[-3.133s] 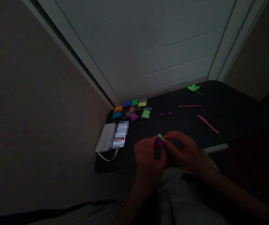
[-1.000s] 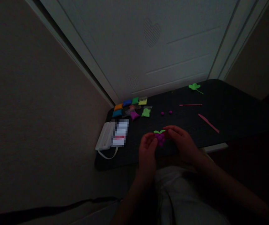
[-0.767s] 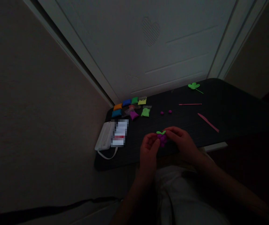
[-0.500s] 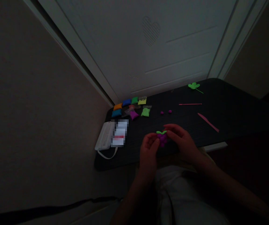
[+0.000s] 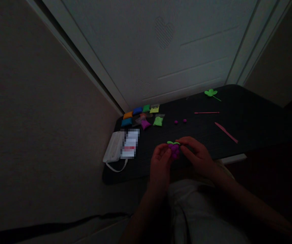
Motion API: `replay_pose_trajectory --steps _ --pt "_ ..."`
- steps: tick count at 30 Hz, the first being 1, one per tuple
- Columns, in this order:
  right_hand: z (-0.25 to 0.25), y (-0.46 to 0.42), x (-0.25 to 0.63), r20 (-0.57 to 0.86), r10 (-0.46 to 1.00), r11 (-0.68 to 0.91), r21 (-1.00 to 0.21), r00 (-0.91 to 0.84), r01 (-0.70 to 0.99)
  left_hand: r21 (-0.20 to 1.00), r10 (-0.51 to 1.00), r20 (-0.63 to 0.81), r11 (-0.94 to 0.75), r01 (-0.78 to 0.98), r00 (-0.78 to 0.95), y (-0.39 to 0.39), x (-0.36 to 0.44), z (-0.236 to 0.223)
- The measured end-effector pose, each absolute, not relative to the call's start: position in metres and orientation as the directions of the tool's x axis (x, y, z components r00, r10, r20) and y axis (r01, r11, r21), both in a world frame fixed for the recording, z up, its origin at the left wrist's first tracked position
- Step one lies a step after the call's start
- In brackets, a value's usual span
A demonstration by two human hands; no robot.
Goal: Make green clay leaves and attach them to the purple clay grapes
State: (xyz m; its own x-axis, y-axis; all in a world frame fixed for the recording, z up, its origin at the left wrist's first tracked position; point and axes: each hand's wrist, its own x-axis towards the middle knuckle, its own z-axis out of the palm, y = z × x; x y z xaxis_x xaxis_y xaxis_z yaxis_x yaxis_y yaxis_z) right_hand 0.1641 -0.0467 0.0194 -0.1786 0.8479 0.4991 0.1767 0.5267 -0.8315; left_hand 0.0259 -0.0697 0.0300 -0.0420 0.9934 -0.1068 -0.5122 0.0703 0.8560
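Note:
A small clay grape bunch (image 5: 175, 152), made of purple balls with green leaves (image 5: 173, 142) on top, is held up above the near edge of the dark table. My left hand (image 5: 160, 161) pinches it from the left, thumb in front and fingers bent behind. On the other side is my right hand (image 5: 197, 154), its index finger reaching to the right leaf and its thumb apart from the index finger, close to the purple balls. Whether that fingertip touches the leaf I cannot tell. Two loose purple balls, a left ball (image 5: 175, 122) and a right ball (image 5: 185, 120), lie beyond my hands.
Several coloured clay packets (image 5: 137, 110) lie at the back left. Before them are a white case (image 5: 113, 147) and a blurred-out phone (image 5: 130, 144) with a white cable (image 5: 118, 170). To the right are a pink stick (image 5: 207, 113), a pink clay knife (image 5: 226, 132) and a green clover shape (image 5: 210, 92).
The grape bunch has shifted slightly left and turned a little in my left hand. My right thumb has come away from the leaf, opening a gap.

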Motion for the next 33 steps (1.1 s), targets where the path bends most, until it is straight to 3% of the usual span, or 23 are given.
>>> replay_pose_trajectory --steps 8,33 --pt "0.0175 -0.0454 0.1647 0.559 0.803 0.596 -0.762 -0.209 0.253 0.851 0.994 -0.103 0.071 -0.520 -0.034 -0.0688 0.0248 0.0288" --pt "0.0094 -0.0486 0.1609 0.419 0.896 0.435 -0.894 -0.145 0.104 0.838 0.993 -0.115 0.086 -0.540 -0.020 -0.0679 0.0236 0.0330"
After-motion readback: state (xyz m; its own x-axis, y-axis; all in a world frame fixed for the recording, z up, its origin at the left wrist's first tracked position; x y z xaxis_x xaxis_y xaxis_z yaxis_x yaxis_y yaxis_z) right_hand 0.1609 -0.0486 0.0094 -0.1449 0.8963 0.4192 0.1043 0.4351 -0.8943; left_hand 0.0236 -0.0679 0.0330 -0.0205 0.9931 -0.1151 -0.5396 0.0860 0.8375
